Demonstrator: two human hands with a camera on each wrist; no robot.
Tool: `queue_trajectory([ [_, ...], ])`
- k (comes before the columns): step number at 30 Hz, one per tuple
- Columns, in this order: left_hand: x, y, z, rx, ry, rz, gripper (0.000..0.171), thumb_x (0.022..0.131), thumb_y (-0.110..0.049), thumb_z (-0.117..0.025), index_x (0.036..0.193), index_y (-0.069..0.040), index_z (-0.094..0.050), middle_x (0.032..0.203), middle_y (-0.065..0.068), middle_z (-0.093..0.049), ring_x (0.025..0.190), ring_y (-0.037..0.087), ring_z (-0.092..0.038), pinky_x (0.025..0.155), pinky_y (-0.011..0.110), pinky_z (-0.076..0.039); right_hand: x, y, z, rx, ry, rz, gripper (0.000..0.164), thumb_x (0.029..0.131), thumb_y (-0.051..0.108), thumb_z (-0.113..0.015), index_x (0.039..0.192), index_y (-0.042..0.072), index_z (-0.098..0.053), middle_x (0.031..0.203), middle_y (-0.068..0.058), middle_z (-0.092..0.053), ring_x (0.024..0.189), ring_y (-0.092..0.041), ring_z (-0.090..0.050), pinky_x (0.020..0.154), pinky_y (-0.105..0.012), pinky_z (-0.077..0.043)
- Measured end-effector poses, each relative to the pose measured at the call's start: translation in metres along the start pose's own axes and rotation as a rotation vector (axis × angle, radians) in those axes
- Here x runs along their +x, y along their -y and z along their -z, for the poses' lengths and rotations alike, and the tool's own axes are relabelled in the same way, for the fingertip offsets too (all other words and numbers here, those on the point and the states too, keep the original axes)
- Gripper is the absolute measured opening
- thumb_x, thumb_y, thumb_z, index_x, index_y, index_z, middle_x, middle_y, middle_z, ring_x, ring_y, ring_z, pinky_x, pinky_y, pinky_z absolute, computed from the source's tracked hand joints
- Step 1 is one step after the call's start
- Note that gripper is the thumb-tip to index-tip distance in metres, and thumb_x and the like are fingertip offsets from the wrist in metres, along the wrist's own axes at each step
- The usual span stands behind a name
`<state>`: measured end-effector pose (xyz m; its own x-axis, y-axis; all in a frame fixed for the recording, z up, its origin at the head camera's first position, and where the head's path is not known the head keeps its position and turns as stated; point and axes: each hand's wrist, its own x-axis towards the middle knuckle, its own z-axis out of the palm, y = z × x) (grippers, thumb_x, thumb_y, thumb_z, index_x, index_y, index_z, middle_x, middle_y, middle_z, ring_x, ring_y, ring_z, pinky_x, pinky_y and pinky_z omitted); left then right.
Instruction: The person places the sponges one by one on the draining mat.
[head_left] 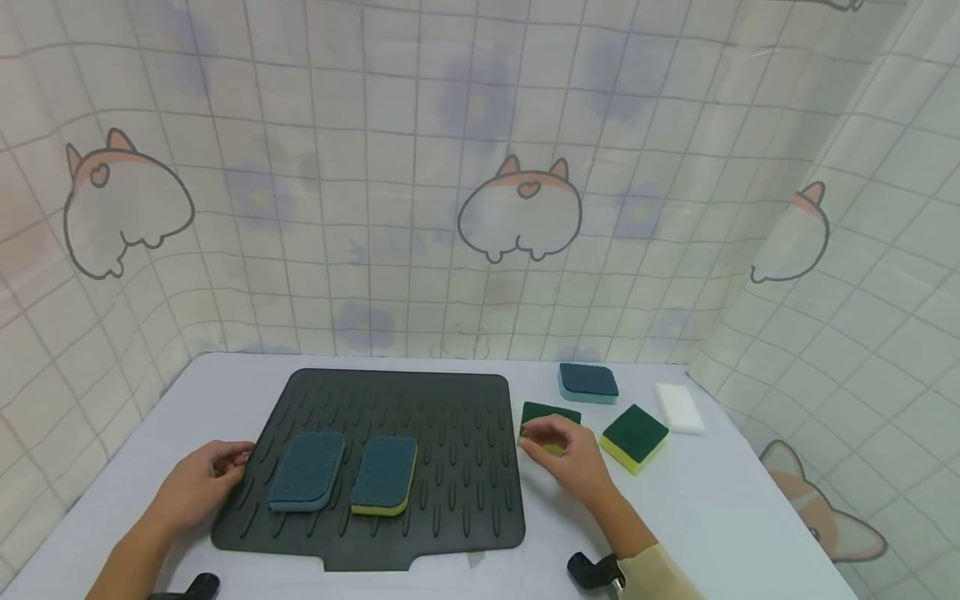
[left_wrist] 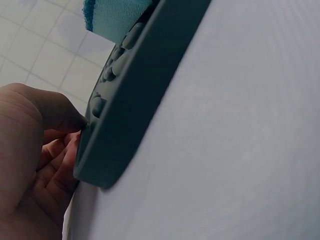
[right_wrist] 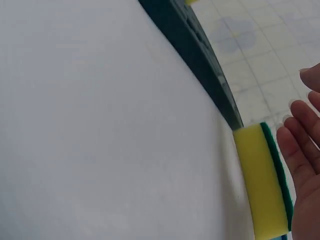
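Observation:
A dark grey ridged drying mat [head_left: 468, 433] lies on the table. My left hand [head_left: 201, 485] grips its left edge, thumb [left_wrist: 67, 112] on the rim and fingers curled beside it. Two rounded sponges rest on the mat: one dark teal over light blue [head_left: 309, 468], one dark teal over yellow [head_left: 385, 473]. Just off the mat's right edge, my right hand [head_left: 567, 457] hovers over a green-and-yellow scouring sponge [head_left: 551, 411], partly hiding it. Its fingers are loosely bent, thumb apart, holding nothing; the right wrist view shows them beside the yellow foam [right_wrist: 260, 180].
Right of the right hand sits another green-and-yellow sponge [head_left: 634, 435]. Behind it are a dark-topped blue sponge [head_left: 588, 382] and a white block [head_left: 679, 408]. The white table [head_left: 720, 517] meets a hanging curtain [head_left: 390, 250] printed with a grid and animals.

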<state>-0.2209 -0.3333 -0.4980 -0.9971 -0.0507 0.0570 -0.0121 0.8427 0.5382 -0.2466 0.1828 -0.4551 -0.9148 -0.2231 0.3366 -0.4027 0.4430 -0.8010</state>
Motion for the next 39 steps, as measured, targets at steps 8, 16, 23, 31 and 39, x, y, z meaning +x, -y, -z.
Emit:
queue_trajectory([
  [8, -0.001, -0.003, 0.003, -0.010, 0.002, 0.000, 0.038, 0.090, -0.014, -0.057, 0.124, 0.002, -0.056, 0.096, 0.008, -0.059, 0.081, 0.018, -0.051, 0.065, 0.032, -0.041, 0.009, -0.025, 0.009, 0.037, -0.064, -0.015, 0.026, 0.083, 0.017, -0.072, 0.105, 0.005, -0.066, 0.103, -0.010, -0.067, 0.093, -0.023, -0.065, 0.082, -0.029, -0.053],
  [16, -0.001, -0.003, 0.002, -0.004, -0.008, -0.003, 0.037, 0.090, -0.014, -0.058, 0.124, 0.001, -0.057, 0.096, 0.007, -0.059, 0.082, 0.018, -0.052, 0.066, 0.032, -0.042, 0.023, -0.067, 0.021, -0.018, -0.140, -0.073, 0.034, 0.079, 0.042, -0.072, 0.104, 0.018, -0.068, 0.102, 0.006, -0.067, 0.094, -0.009, -0.064, 0.082, -0.024, -0.051],
  [23, -0.001, -0.001, 0.002, -0.010, -0.008, 0.002, 0.038, 0.089, -0.014, -0.058, 0.124, 0.001, -0.057, 0.097, 0.008, -0.060, 0.082, 0.018, -0.052, 0.066, 0.032, -0.042, 0.034, -0.080, 0.036, -0.085, -0.177, -0.076, 0.041, 0.080, 0.044, -0.071, 0.106, 0.013, -0.067, 0.105, 0.001, -0.067, 0.097, -0.012, -0.063, 0.087, -0.038, -0.051],
  [31, -0.002, -0.001, 0.001, -0.007, -0.013, -0.006, 0.037, 0.089, -0.013, -0.059, 0.123, 0.001, -0.057, 0.096, 0.007, -0.059, 0.081, 0.017, -0.052, 0.066, 0.032, -0.042, 0.047, -0.081, 0.054, -0.131, -0.142, -0.125, 0.046, 0.081, 0.043, -0.070, 0.114, 0.012, -0.063, 0.115, -0.005, -0.064, 0.105, -0.019, -0.060, 0.089, -0.037, -0.050],
  [39, 0.000, 0.001, 0.001, -0.012, -0.009, -0.002, 0.038, 0.089, -0.015, -0.058, 0.124, 0.000, -0.057, 0.097, 0.008, -0.060, 0.081, 0.017, -0.052, 0.065, 0.030, -0.042, 0.064, -0.090, 0.074, -0.193, -0.130, -0.177, 0.053, 0.078, 0.042, -0.073, 0.119, 0.012, -0.061, 0.119, -0.009, -0.062, 0.110, -0.026, -0.058, 0.093, -0.043, -0.047],
])
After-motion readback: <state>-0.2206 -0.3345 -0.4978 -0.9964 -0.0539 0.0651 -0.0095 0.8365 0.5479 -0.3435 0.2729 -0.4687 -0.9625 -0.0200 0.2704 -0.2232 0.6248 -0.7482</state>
